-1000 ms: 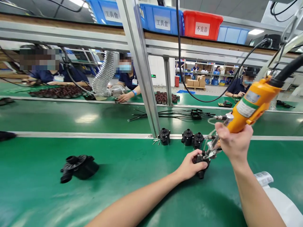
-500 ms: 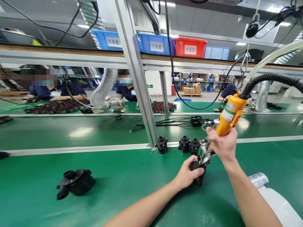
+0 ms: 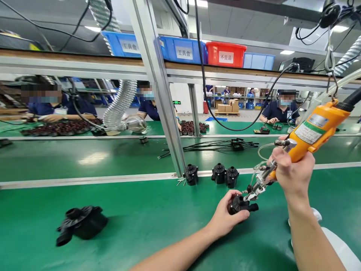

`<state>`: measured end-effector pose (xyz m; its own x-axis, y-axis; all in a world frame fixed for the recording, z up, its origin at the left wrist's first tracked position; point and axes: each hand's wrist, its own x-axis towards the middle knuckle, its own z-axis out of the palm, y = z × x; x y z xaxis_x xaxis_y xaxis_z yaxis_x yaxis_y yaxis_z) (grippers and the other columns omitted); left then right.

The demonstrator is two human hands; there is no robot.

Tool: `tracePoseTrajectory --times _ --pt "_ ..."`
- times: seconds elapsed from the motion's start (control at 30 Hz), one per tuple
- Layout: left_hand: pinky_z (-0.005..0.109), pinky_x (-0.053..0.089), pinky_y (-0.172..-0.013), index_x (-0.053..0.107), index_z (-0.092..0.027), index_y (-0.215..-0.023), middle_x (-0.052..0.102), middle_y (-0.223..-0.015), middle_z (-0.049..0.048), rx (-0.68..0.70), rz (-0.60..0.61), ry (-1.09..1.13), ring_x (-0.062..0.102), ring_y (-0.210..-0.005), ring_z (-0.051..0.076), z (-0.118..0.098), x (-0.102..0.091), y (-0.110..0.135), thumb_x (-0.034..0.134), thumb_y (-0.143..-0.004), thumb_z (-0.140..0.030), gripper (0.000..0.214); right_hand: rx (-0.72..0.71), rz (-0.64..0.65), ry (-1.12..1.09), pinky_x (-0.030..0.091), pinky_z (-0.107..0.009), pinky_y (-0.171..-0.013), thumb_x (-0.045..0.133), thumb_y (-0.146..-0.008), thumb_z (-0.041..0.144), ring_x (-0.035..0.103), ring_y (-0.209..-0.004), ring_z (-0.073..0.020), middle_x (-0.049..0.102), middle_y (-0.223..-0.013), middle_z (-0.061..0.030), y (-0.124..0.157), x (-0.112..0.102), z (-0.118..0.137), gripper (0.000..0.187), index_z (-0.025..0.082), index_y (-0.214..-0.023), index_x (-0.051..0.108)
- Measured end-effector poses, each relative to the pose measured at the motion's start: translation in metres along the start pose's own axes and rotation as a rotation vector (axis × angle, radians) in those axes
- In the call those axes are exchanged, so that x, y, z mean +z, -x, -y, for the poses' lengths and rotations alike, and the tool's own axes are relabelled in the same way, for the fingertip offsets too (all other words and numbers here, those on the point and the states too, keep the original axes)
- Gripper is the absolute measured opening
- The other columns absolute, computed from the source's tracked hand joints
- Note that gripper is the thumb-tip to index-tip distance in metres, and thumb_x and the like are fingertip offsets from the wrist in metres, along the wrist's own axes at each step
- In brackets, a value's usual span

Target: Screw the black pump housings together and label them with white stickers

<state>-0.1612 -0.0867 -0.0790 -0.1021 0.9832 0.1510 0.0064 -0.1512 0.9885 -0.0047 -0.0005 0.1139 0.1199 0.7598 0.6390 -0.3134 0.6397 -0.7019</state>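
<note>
The round black plastic housing (image 3: 239, 205) is over the green tabletop (image 3: 158, 210), long axis crosswise, spout pointing right; the left hand (image 3: 225, 216) grips it, the right hand (image 3: 295, 175) clasps an orange cylindrical power tool (image 3: 313, 130).

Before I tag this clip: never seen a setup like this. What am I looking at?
No robot here: just a person's two bare hands. Every picture comes from one camera worn on their head, looking forward and down.

The left hand grips a small round black plastic housing with a side spout. The right hand holds an orange handheld power tool, its metal end angled down at the housing; contact is too small to confirm.

On the smooth green work surface, a larger-looking black spouted housing sits to the left. Three upright black housings stand farther back, with small silver pins beside the leftmost.
</note>
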Motion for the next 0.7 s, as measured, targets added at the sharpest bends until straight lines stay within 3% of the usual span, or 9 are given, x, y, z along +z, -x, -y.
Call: tracePoseTrajectory --times 0.47,0.6,0.7 --pt "0.028 0.042 -0.077 0.053 -0.020 -0.113 0.067 -0.100 0.0016 -0.024 0.049 0.037 0.056 -0.085 0.017 -0.004 0.001 -0.001 0.088 -0.075 -0.043 0.057 0.007 0.059 0.042 0.047 -0.027 -0.041 0.083 -0.066 0.045 0.050 -0.051 -0.0125 0.053 -0.067 0.0028 0.005 0.007 0.008 0.042 0.022 -0.090 0.057" --pt "0.029 0.042 -0.081 0.055 -0.019 -0.111 0.066 -0.100 0.0017 -0.009 0.041 0.047 0.058 -0.090 0.018 -0.007 0.001 -0.002 0.089 -0.074 -0.040 0.055 -0.055 0.032 0.128 0.051 -0.029 -0.046 0.087 -0.068 0.047 0.052 -0.054 -0.0139 0.053 -0.065 0.0009 0.012 0.009 0.006 0.043 0.023 -0.077 0.053" --pt "0.032 0.044 -0.087 0.059 -0.019 -0.116 0.068 -0.106 0.0043 0.020 0.058 0.042 0.060 -0.099 0.022 -0.008 0.001 -0.003 0.090 -0.074 -0.040 0.057 -0.059 0.074 0.157 0.052 -0.029 -0.046 0.087 -0.070 0.048 0.052 -0.053 -0.0135 0.053 -0.064 0.0012 0.018 0.018 0.000 0.043 0.022 -0.079 0.054"
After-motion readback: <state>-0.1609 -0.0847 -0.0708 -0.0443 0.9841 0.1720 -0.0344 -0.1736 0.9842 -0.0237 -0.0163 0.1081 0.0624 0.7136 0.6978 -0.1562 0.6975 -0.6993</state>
